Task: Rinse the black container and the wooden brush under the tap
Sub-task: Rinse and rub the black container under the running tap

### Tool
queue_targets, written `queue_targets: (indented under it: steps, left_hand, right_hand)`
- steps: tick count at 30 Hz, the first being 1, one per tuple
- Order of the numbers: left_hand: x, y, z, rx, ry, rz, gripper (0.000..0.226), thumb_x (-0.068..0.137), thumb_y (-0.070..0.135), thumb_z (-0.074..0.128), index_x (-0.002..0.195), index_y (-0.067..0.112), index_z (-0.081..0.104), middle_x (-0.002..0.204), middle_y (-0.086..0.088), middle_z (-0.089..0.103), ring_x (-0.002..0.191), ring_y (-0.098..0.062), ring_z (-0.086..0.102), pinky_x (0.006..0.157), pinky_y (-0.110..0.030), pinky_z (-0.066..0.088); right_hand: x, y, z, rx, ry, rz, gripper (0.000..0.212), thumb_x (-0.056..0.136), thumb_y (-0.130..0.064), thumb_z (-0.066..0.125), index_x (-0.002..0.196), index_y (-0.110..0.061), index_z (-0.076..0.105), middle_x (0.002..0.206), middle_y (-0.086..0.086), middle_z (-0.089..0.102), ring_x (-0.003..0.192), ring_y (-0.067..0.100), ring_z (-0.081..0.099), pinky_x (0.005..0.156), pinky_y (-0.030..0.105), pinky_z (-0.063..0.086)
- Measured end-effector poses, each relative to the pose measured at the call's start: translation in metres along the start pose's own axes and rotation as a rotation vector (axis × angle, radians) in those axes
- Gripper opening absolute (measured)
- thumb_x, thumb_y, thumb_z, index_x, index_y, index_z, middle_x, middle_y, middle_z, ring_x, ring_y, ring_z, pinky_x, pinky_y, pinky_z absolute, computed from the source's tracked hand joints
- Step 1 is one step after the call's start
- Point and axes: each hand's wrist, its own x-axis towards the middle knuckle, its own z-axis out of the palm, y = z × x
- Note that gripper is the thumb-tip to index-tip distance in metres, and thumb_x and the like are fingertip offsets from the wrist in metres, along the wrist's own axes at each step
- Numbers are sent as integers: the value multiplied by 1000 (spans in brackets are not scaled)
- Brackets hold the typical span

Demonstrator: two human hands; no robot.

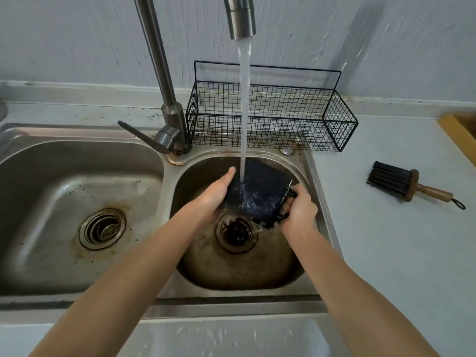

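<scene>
The black container (260,190) is tilted over the small right sink basin (288,269), and water from the tap spout (240,19) runs straight onto its outer face. My left hand (217,194) cups its left side with the thumb up. My right hand (298,210) grips its right edge by a black handle. The wooden brush (409,185), with black bristles and a loop on its handle, lies on the counter to the right of the sink, untouched.
A black wire basket (332,119) stands on the ledge behind the right basin. The tap lever (140,136) points left. The larger left basin (64,207) holds a drain strainer. A wooden box corner (461,132) sits at the far right of the pale counter (401,253).
</scene>
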Motion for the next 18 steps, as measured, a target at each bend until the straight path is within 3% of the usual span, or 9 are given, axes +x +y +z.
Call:
queue_targets:
  steps: [2,4,5,7,11,15,18]
  left_hand:
    - [-1,0,-2,46,-57,6,45,90,53,34,108,19,58,126,-9,58,100,-20,59,92,-34,45]
    - [-1,7,-6,-21,-72,-25,47,89,57,34,103,21,60,109,-9,68,94,-23,65,80,-35,53]
    - [0,12,-8,-67,-65,-27,51,88,57,36,109,18,61,104,-9,70,91,-23,67,72,-32,54]
    - [4,21,-10,-97,-38,-5,54,88,51,42,122,12,56,113,-9,65,102,-24,63,75,-32,49]
    - [0,23,-12,95,-118,-74,13,82,28,59,93,26,66,89,-4,69,82,-20,65,64,-32,52]
    - [-1,21,-19,120,-171,1,34,87,15,54,115,33,51,107,-1,60,90,-19,60,61,-32,52]
    - [0,15,-24,125,-99,144,44,87,11,54,123,35,46,125,-8,52,100,-24,58,76,-34,52]
  right_hand:
    - [4,-2,-3,-8,0,-10,26,83,-12,50,58,-15,45,26,-8,43,22,3,39,29,11,31]
    - [4,3,-3,-140,-47,-52,22,83,-16,52,61,-17,50,32,-8,48,29,2,43,32,14,35]
    - [2,8,-1,-218,-76,-75,18,82,-17,53,65,-17,55,40,-8,53,38,2,48,39,17,39]
    - [-1,15,4,-294,-115,-127,11,82,-18,55,74,-18,64,66,-4,62,65,8,57,58,22,45]
    - [4,9,7,-369,-122,-309,17,81,-12,52,80,-20,68,83,-3,64,85,15,58,77,31,48]
    - [7,9,4,-533,-243,-404,8,83,-17,55,78,-23,56,73,-2,57,73,15,55,74,36,45]
    - [9,6,6,-617,-339,-240,15,84,-25,56,72,-18,52,63,0,50,64,14,49,70,35,41]
